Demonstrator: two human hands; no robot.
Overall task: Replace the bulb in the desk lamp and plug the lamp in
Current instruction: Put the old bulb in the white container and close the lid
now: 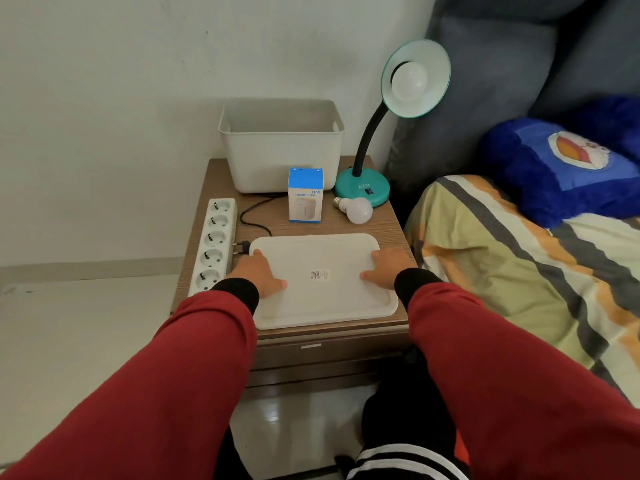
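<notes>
A teal desk lamp (363, 188) with a black gooseneck stands at the back right of the nightstand, its shade tilted toward me with a white bulb (408, 81) in the socket. A second white bulb (356, 209) lies loose in front of the lamp's base. The lamp's black plug (241, 246) lies unplugged beside a white power strip (213, 242) on the left edge. My left hand (258, 273) and my right hand (382, 268) rest flat, fingers apart, on a white lid (322, 296) at the front, holding nothing.
A white plastic bin (282, 161) stands at the back of the wooden nightstand (273, 226). A blue and white humidifier box (305, 195) stands upright in front of it. A bed with a striped blanket (526, 271) and blue pillow (568, 168) is on the right. A wall is behind.
</notes>
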